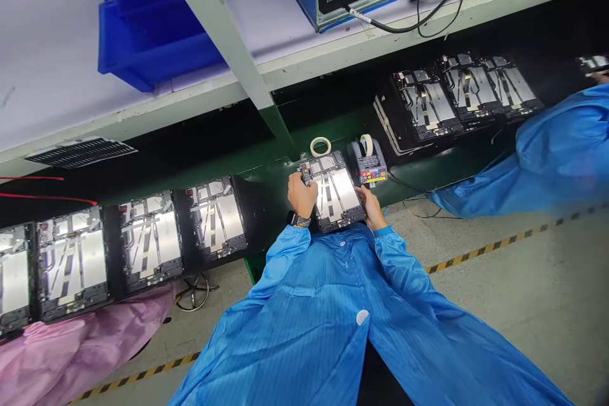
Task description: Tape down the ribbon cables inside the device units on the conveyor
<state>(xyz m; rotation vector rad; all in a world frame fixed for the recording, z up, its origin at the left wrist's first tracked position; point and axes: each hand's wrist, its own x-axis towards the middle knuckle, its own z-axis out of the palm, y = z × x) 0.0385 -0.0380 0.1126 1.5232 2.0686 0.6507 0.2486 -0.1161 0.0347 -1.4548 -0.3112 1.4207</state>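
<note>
Opened tablet (pixel 333 193) with bare silver plates and dark ribbon strips, held directly in front of the torso, seemingly over the near edge of the green bench (pixel 272 172). Squarely between both hands: left hand (pixel 301 195) at the far-left corner, right hand (pixel 372 206) lower down, along the right long edge. Long axis pointing away from the blue coat (pixel 318 330), far end leaning somewhat to the left. Of the two, left hand nearer the far end, right hand nearer the coat. Left fingers curled tight, with thumb over the rim; right hand less closed, gripping the edge from the side. Just beyond the far end, a masking tape roll (pixel 320 146); beside the right far corner, a tape dispenser (pixel 368 162).

Hidden: underside, most right fingertips, any contact with the bench. Impossible to tell whether anything small sits in the left pinch. Too small to read: dispenser display. Cut off by the left picture border: the outermost tablet (pixel 13 279) of the left row.
</note>
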